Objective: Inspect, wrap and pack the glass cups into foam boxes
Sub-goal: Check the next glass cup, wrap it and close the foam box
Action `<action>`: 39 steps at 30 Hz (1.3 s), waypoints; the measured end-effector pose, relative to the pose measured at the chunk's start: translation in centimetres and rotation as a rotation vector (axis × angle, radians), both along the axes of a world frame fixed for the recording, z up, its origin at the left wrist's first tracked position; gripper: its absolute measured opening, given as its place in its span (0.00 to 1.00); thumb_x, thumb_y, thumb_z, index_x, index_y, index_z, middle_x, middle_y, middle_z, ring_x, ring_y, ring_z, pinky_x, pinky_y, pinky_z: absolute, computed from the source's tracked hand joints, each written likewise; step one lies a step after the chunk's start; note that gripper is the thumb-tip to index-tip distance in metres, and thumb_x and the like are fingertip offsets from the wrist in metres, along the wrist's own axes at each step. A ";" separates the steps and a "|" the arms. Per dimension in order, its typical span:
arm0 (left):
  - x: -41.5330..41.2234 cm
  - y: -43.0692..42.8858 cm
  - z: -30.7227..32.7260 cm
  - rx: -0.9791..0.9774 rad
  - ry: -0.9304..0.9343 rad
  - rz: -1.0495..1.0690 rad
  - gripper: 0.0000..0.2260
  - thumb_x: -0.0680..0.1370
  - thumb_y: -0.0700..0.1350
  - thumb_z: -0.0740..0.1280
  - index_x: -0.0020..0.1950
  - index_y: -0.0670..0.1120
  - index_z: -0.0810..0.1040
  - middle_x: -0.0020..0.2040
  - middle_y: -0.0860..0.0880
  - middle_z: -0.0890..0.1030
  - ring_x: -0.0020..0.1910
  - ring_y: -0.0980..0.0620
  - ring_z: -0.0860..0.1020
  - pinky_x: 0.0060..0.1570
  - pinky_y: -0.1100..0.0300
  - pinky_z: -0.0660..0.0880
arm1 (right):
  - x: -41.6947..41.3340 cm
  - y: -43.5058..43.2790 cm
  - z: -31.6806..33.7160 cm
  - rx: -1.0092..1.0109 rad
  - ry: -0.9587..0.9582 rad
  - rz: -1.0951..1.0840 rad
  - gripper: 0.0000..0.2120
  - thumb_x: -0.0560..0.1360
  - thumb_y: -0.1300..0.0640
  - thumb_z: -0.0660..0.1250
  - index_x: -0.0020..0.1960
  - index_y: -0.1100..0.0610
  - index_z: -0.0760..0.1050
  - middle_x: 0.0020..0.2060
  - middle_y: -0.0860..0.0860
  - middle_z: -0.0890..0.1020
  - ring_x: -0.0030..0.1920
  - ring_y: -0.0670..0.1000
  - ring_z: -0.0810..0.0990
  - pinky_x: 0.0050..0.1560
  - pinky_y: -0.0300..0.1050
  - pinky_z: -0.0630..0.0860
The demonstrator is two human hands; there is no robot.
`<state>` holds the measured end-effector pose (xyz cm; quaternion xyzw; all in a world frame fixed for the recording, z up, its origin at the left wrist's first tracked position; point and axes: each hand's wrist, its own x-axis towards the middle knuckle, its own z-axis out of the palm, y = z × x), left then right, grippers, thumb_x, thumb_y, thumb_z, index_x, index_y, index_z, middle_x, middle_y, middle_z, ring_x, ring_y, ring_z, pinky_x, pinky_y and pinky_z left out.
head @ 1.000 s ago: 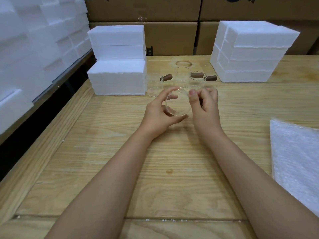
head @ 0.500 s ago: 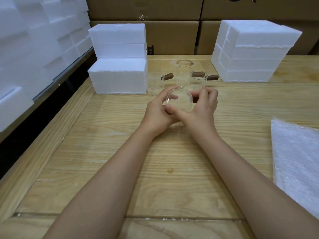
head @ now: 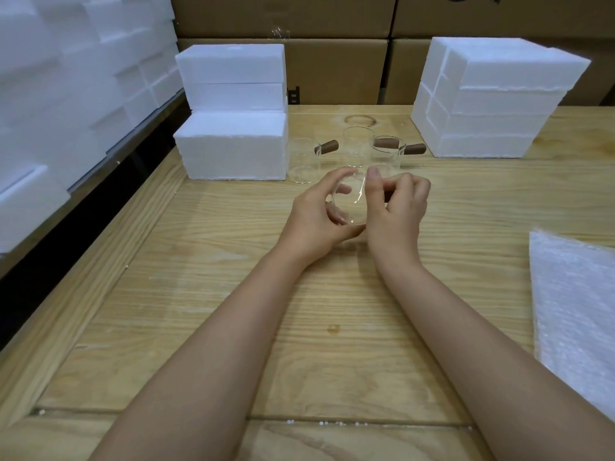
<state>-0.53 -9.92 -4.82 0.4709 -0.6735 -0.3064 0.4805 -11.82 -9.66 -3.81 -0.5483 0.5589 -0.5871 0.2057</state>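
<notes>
A clear glass cup (head: 349,201) is held tipped on its side above the wooden table (head: 233,294), its round mouth facing me. My left hand (head: 316,214) curls round the cup's left side and underside. My right hand (head: 396,207) grips its right side, thumb up along the rim, fingers curled over what looks like its dark handle. Behind them stand three more glass cups with brown wooden handles: one on the left (head: 304,161), one in the middle (head: 357,144), one on the right (head: 386,154).
White foam boxes are stacked at the back left (head: 233,144) and back right (head: 492,101), with more foam along the left wall (head: 66,78). A sheet of bubble wrap (head: 575,311) lies at the right edge. Cardboard cartons (head: 332,61) line the back.
Both hands have turned the cup between them. My right thumb went from under the cup back up to its rim, and the cup's mouth now faces me more fully.
</notes>
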 end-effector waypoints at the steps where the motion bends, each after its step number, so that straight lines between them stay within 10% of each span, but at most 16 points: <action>1: 0.0 0.0 0.0 -0.005 0.000 0.003 0.33 0.65 0.38 0.79 0.67 0.53 0.73 0.55 0.50 0.79 0.32 0.58 0.77 0.39 0.70 0.72 | 0.1 0.0 -0.1 -0.001 0.000 -0.003 0.12 0.77 0.48 0.65 0.45 0.57 0.69 0.50 0.50 0.66 0.53 0.57 0.71 0.61 0.51 0.67; 5: -0.1 -0.1 0.0 -0.009 0.038 0.007 0.32 0.64 0.36 0.78 0.64 0.57 0.73 0.54 0.49 0.80 0.35 0.49 0.80 0.40 0.69 0.74 | 0.3 0.1 0.0 0.011 0.036 -0.026 0.19 0.71 0.44 0.72 0.48 0.57 0.69 0.52 0.48 0.64 0.52 0.49 0.65 0.63 0.49 0.65; 10: 0.0 -0.5 -0.3 0.002 0.062 0.005 0.32 0.65 0.33 0.76 0.64 0.54 0.73 0.51 0.52 0.78 0.33 0.65 0.75 0.38 0.74 0.70 | 0.7 0.6 0.1 -0.013 0.185 -0.031 0.36 0.58 0.42 0.78 0.55 0.62 0.69 0.55 0.52 0.62 0.54 0.51 0.62 0.64 0.47 0.62; 14: 0.2 -0.5 -0.2 -0.017 0.108 -0.026 0.31 0.67 0.33 0.75 0.60 0.62 0.71 0.53 0.49 0.78 0.35 0.51 0.79 0.43 0.59 0.79 | 0.5 0.7 0.0 -0.071 0.294 0.007 0.40 0.57 0.42 0.80 0.57 0.63 0.69 0.60 0.58 0.63 0.59 0.55 0.65 0.65 0.49 0.64; 19: 0.3 -0.5 -0.2 -0.057 0.158 -0.016 0.32 0.65 0.39 0.80 0.61 0.63 0.71 0.55 0.53 0.78 0.39 0.60 0.78 0.46 0.64 0.78 | -0.5 0.6 0.5 -0.168 -0.131 0.096 0.20 0.73 0.45 0.68 0.59 0.52 0.66 0.57 0.51 0.71 0.45 0.37 0.74 0.48 0.30 0.70; 22: 0.1 -0.2 0.0 -0.050 0.166 -0.041 0.33 0.66 0.39 0.80 0.64 0.60 0.70 0.59 0.49 0.76 0.38 0.53 0.80 0.48 0.58 0.80 | -1.2 -0.1 0.4 -0.094 -0.239 0.047 0.04 0.79 0.48 0.61 0.50 0.48 0.70 0.37 0.36 0.80 0.36 0.36 0.75 0.40 0.29 0.69; 26: 0.1 0.0 0.3 -0.051 0.150 -0.073 0.39 0.66 0.39 0.79 0.72 0.55 0.65 0.67 0.53 0.72 0.47 0.60 0.81 0.53 0.61 0.79 | -1.2 -0.7 0.3 -0.096 -0.274 0.069 0.08 0.81 0.52 0.59 0.43 0.47 0.67 0.35 0.43 0.77 0.35 0.43 0.73 0.42 0.43 0.71; 30: 0.5 0.0 0.4 0.086 0.203 -0.178 0.52 0.63 0.43 0.81 0.73 0.68 0.51 0.73 0.47 0.65 0.54 0.55 0.81 0.50 0.61 0.78 | -1.1 -0.5 0.2 -0.202 -0.200 0.066 0.07 0.81 0.54 0.57 0.45 0.45 0.65 0.36 0.41 0.75 0.36 0.36 0.74 0.40 0.31 0.69; 34: 0.7 -0.3 1.3 0.347 0.529 -0.205 0.54 0.54 0.65 0.79 0.75 0.51 0.62 0.63 0.40 0.77 0.53 0.45 0.83 0.53 0.53 0.80 | -1.2 -0.3 0.4 -0.258 -0.140 0.080 0.08 0.82 0.56 0.56 0.47 0.44 0.64 0.38 0.41 0.75 0.40 0.35 0.76 0.42 0.27 0.69; 36: 0.9 -0.6 1.6 0.421 0.632 -0.188 0.47 0.59 0.76 0.68 0.69 0.48 0.69 0.59 0.39 0.81 0.53 0.43 0.82 0.52 0.54 0.80 | -1.1 -0.2 0.4 -0.281 -0.110 0.101 0.09 0.82 0.58 0.56 0.48 0.44 0.63 0.39 0.42 0.76 0.41 0.35 0.76 0.43 0.27 0.69; 39: 1.0 -1.0 1.2 0.432 0.618 -0.154 0.29 0.77 0.65 0.55 0.64 0.44 0.72 0.51 0.43 0.84 0.50 0.47 0.83 0.50 0.56 0.80 | -0.9 0.0 0.2 -0.310 -0.066 0.144 0.08 0.81 0.59 0.57 0.49 0.45 0.63 0.40 0.43 0.75 0.41 0.36 0.76 0.44 0.27 0.69</action>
